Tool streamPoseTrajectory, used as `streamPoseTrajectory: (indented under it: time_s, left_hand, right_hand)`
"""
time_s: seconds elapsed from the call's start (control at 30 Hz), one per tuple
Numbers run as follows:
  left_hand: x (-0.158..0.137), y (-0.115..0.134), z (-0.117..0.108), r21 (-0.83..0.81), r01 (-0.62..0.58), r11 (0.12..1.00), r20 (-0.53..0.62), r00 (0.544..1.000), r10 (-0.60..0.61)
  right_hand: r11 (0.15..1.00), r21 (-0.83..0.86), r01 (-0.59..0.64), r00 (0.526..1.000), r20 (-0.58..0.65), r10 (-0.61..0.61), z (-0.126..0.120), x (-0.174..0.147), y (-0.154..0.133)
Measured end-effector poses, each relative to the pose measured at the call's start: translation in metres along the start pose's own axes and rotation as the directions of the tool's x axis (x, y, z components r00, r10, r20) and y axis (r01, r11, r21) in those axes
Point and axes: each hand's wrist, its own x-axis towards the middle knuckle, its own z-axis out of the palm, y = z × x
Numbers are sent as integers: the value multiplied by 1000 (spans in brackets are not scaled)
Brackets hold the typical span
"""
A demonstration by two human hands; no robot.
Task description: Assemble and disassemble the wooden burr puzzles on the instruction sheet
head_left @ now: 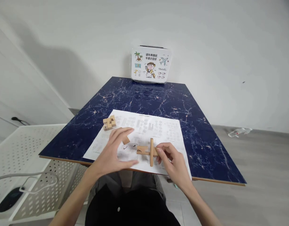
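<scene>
My right hand (171, 160) pinches the right end of a wooden puzzle assembly over the paper. One notched wooden bar (142, 150) with a black mark points left, and another wooden piece (151, 152) crosses it. To the left, my left hand (116, 150) is spread, thumb and fingers apart, holding nothing. Another wooden piece (126, 140) lies on the printed sheet (163, 128) beside its fingers and is partly hidden by them. Farther left, several notched wooden pieces (109, 123) sit in a cluster at the sheet's edge, one marked in black.
The dark blue marble-patterned table (154, 97) carries a white cartoon-printed case (150, 64) at its back, against the wall. A white perforated shelf (41, 144) stands at left with a cable (24, 174) and a black oval object (10, 199). Clear plastic (239, 132) lies on the floor at right.
</scene>
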Motion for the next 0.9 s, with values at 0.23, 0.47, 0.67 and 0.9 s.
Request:
streamPoseTrajectory:
  time_s: [0.23, 0.47, 0.67, 0.9]
  left_hand:
    - [6, 30, 17, -48, -143, 989, 79, 986, 146]
    - [-2, 26, 13, 7, -224, 975, -1, 975, 224]
    - [-20, 3, -14, 85, -175, 981, -21, 984, 177]
    - [-44, -56, -33, 254, 223, 941, -165, 969, -185]
  right_hand:
    - [997, 74, 5, 995, 94, -12, 10, 0, -8]
    - [994, 100, -45, 987, 157, 29, 9, -2, -12]
    - [997, 69, -43, 997, 71, 38, -10, 5, -7]
    - [984, -174, -24, 994, -110, 5, -11, 27, 6]
